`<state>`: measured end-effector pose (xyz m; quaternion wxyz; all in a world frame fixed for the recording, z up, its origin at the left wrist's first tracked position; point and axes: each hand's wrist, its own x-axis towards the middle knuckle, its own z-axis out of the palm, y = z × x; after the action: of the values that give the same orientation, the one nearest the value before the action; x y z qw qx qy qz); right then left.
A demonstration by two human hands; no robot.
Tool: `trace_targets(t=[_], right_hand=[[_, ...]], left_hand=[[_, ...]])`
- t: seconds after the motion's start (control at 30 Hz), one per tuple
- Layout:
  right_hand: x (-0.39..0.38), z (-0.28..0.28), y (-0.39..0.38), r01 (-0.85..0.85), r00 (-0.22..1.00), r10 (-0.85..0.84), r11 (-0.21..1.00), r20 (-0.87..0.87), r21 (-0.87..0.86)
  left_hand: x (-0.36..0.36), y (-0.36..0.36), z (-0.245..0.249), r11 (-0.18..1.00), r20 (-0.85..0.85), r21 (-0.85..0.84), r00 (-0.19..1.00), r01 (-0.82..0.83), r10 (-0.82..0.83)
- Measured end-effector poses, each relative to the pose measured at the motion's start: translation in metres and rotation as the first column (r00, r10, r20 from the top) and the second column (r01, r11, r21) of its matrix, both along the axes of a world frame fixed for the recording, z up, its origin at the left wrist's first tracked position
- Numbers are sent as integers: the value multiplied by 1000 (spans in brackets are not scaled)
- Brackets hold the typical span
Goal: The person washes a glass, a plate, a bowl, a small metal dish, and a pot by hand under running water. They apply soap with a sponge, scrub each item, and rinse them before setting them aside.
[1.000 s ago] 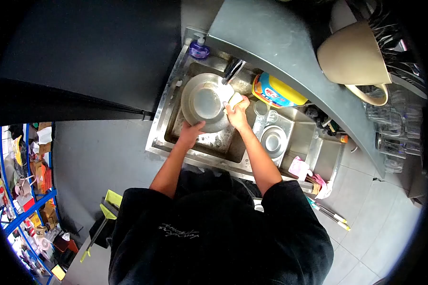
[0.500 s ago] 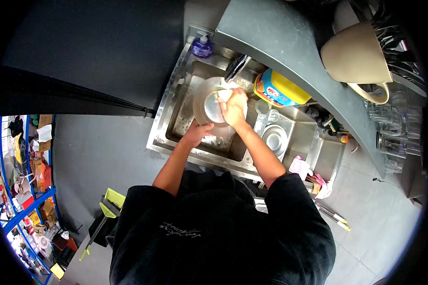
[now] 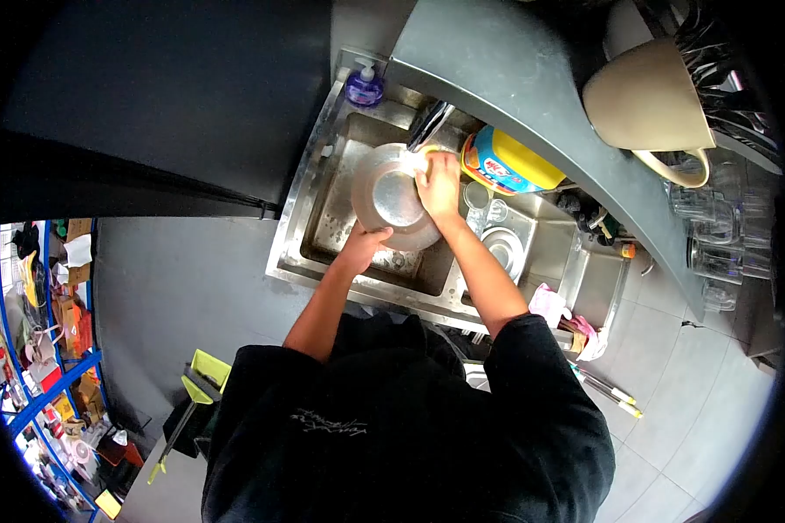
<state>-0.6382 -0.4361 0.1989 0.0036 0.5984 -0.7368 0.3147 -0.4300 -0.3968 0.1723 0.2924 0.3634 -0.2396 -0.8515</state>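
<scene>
A round translucent bowl is held over the basin of the steel sink. My left hand grips its lower edge, with the thumb on the near side. Against the upper right rim, my right hand is closed on a pale yellowish sponge, most of it hidden by the fingers. The faucet is just above the right hand. To the right of that hand are clear cups and a round metal dish on the sink's side surface.
A purple soap bottle stands at the sink's back left corner. Behind the right side sits a yellow-and-blue container. A grey curved shelf overhangs the sink, with a beige mug and glasses. Pink-and-white cloths lie at the right.
My right hand has moved from over the bowl's face to its upper right rim, taking the sponge along. The left hand stays on the lower edge.
</scene>
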Motion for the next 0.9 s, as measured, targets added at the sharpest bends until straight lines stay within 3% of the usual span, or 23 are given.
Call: trace_targets(t=[0.1, 0.13, 0.17, 0.2, 0.23, 0.3, 0.33, 0.37, 0.43, 0.47, 0.5, 0.53, 0.57, 0.63, 0.7, 0.73, 0.77, 0.83, 0.87, 0.9], right_hand=[[11, -3, 37, 125, 985, -106, 982, -137, 144], [18, -6, 49, 96, 987, -71, 981, -145, 170], [27, -11, 55, 151, 988, -141, 950, -58, 273], [29, -16, 53, 205, 979, -189, 935, -81, 289], [30, -18, 48, 258, 966, -237, 918, -104, 302], [15, -24, 32, 262, 958, -240, 956, -159, 132], [-1, -28, 24, 182, 983, -178, 975, -43, 124], [-14, -28, 17, 82, 956, -135, 975, 260, 207], [-26, -23, 15, 30, 775, -275, 915, 569, 402], [-28, -53, 19, 162, 648, -408, 899, 643, 407], [-28, -85, 26, 290, 490, -516, 857, 703, 427], [-13, -63, 30, 377, 473, -643, 766, 602, 521], [-5, -68, 37, 379, 371, -653, 755, 660, 534], [15, -76, 51, 347, 212, -602, 783, 770, 517], [35, -109, 71, 261, 178, -391, 903, 903, 340], [52, -45, 70, 113, 155, -527, 850, 836, 515], [57, -31, 67, 120, 202, -572, 820, 795, 559], [35, -60, 57, 110, 371, -377, 925, 849, 363], [18, -67, 48, 83, 457, -258, 965, 851, 249], [-2, -77, 36, 55, 458, -109, 994, 882, 94]], left_hand=[[2, -3, -1, 996, 22, -36, 997, -78, 78], [1, -4, -18, 996, 53, -62, 996, -63, 67], [1, -4, -14, 996, 101, -93, 995, -15, 24], [2, -4, -11, 992, 152, -120, 988, 37, -18], [4, -5, -7, 985, 205, -146, 977, 89, -58], [12, -8, -3, 977, 198, -135, 971, 165, -136], [16, -9, -4, 971, 196, -128, 965, 202, -175], [20, -12, -5, 981, 164, -118, 977, 154, -133], [22, -18, -7, 994, 95, -91, 994, 59, -50], [17, -17, -6, 993, 151, -113, 988, -22, 39], [7, -10, -5, 986, 205, -138, 971, -99, 126], [-3, -3, -3, 970, 256, -168, 942, -178, 217], [-12, 2, 3, 952, 290, -150, 909, -266, 300], [-23, 10, 9, 914, 312, -180, 860, -362, 403], [-28, 17, 2, 890, 286, -258, 851, -375, 441], [-29, 19, -12, 881, 241, -295, 864, -369, 442], [-24, 16, -9, 925, 236, -189, 899, -328, 368], [-2, 4, 3, 974, 206, 15, 953, -228, 220], [9, -1, 1, 984, 229, 17, 959, -177, 169], [20, -3, -27, 985, 77, -113, 987, -131, 140]])
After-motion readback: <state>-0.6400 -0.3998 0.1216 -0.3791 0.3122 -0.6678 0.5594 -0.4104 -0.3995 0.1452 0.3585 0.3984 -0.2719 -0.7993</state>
